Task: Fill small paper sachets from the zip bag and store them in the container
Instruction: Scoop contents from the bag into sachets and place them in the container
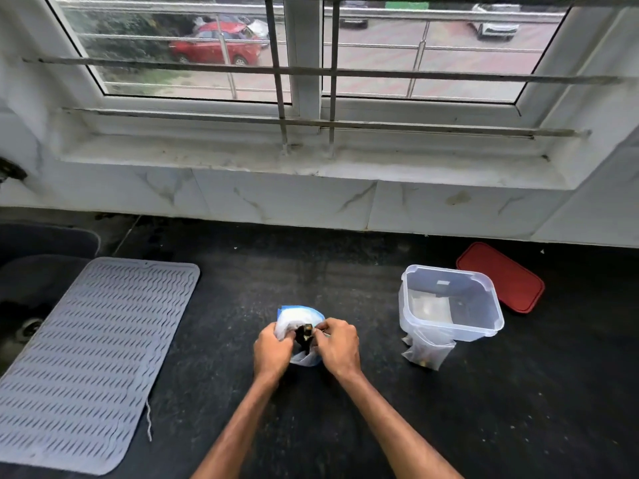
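The zip bag is pinched by the left hand and right hand; its dark contents, maybe spices, are half-hidden

On the black speckled tabletop, the left hand and right hand gripped a clear blue-edged plastic zip bag, fingers curled at its mouth over dark contents. To the right stood an open clear rectangular plastic container, a translucent filled sachet leaning against its near wall, a red rectangular lid just behind. A grey ribbed silicone mat lay left.
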The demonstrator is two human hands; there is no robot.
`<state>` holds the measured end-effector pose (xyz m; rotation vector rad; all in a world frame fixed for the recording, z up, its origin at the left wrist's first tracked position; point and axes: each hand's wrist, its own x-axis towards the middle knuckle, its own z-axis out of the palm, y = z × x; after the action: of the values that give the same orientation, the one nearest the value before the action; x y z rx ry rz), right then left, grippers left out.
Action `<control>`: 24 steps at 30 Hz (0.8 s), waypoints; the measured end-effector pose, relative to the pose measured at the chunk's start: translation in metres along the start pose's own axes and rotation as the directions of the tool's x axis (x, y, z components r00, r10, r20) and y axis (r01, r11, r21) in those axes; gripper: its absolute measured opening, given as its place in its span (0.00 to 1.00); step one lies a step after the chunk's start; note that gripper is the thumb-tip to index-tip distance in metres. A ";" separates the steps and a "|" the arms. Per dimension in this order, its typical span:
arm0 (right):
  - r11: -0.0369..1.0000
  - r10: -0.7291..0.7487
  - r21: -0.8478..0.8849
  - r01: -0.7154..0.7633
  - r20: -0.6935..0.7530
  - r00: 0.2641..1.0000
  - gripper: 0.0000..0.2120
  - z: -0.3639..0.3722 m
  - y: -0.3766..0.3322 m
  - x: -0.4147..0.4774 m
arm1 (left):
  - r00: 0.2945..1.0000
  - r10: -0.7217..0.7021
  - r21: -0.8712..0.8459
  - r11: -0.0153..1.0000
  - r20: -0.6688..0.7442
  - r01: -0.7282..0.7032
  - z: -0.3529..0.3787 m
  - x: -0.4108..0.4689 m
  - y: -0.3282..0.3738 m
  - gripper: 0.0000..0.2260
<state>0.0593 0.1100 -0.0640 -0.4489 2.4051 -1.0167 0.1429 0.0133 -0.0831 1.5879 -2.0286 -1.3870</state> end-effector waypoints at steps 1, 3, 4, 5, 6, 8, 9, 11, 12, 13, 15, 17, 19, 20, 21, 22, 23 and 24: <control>0.997 0.037 0.070 -0.037 0.010 0.999 0.09 0.006 0.008 0.006 | 1.000 0.001 -0.005 1.000 0.009 -0.001 -0.001 0.001 0.000 0.03; 0.976 0.107 0.191 -0.108 0.017 0.994 0.06 0.014 0.018 0.013 | 1.000 0.013 -0.009 1.000 0.020 -0.013 -0.001 0.003 0.001 0.03; 0.964 0.128 0.233 -0.128 0.015 0.992 0.03 0.012 0.017 0.012 | 0.999 0.019 -0.012 1.000 0.026 -0.018 -0.002 0.003 0.002 0.03; 0.951 0.143 0.274 -0.140 0.011 0.990 0.04 0.007 0.011 0.006 | 0.999 0.023 -0.015 1.000 0.028 -0.023 -0.002 0.003 0.004 0.04; 0.938 0.159 0.309 -0.154 0.010 0.987 0.07 0.003 0.006 0.001 | 0.999 0.023 -0.016 1.000 0.025 -0.022 -0.003 0.002 0.004 0.05; 0.904 0.185 0.388 -0.182 0.031 0.982 0.08 -0.004 0.002 -0.005 | 1.000 0.016 -0.009 1.000 0.005 -0.016 -0.005 0.001 0.005 0.07; 0.885 0.199 0.420 -0.201 0.048 0.979 0.07 -0.007 0.002 -0.007 | 1.000 0.018 -0.009 1.000 0.000 -0.018 -0.007 0.001 0.004 0.09; 0.847 0.218 0.476 -0.237 0.095 0.971 0.04 -0.014 0.001 -0.012 | 0.999 0.041 -0.025 0.999 0.010 -0.041 -0.008 0.001 0.003 0.12; 0.824 0.226 0.504 -0.261 0.130 0.965 0.04 -0.018 0.000 -0.014 | 0.998 0.064 -0.045 0.997 0.023 -0.063 -0.009 0.000 0.002 0.14; 0.800 0.226 0.530 -0.281 0.167 0.960 0.04 -0.023 0.001 -0.017 | 0.995 0.093 -0.068 0.994 0.036 -0.090 -0.010 -0.001 0.001 0.17; 0.769 0.204 0.565 -0.300 0.228 0.952 0.03 -0.036 0.002 -0.024 | 0.987 0.162 -0.099 0.982 0.016 -0.160 -0.014 -0.007 0.001 0.24; 0.746 0.184 0.591 -0.307 0.261 0.948 0.03 -0.056 0.007 -0.033 | 0.951 0.272 -0.142 0.946 -0.148 -0.293 -0.019 -0.021 0.006 0.26; 0.703 0.174 0.641 -0.307 0.264 0.949 0.03 -0.080 0.014 -0.043 | 0.842 0.386 -0.194 0.856 -0.376 -0.479 -0.019 -0.042 0.021 0.22; 0.680 0.171 0.668 -0.301 0.255 0.952 0.03 -0.092 0.018 -0.048 | 0.800 0.421 -0.204 0.818 -0.428 -0.539 -0.016 -0.053 0.033 0.21; 0.662 0.176 0.691 -0.289 0.232 0.957 0.03 -0.107 0.025 -0.053 | 0.785 0.453 -0.206 0.795 -0.423 -0.570 -0.005 -0.065 0.046 0.20; 0.650 0.181 0.709 -0.273 0.205 0.962 0.04 -0.120 0.031 -0.057 | 0.784 0.485 -0.206 0.783 -0.388 -0.586 0.008 -0.074 0.059 0.19; 0.644 0.192 0.721 -0.255 0.171 0.966 0.05 -0.134 0.036 -0.061 | 0.793 0.512 -0.209 0.779 -0.331 -0.591 0.023 -0.083 0.070 0.17; 0.640 0.206 0.732 -0.233 0.129 0.970 0.06 -0.150 0.044 -0.064 | 0.803 0.538 -0.228 0.773 -0.257 -0.592 0.041 -0.093 0.080 0.16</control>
<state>0.0245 0.2555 0.0137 0.1316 1.7162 -1.7188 0.1012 0.1122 -0.0101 0.8248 -1.8556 -1.1842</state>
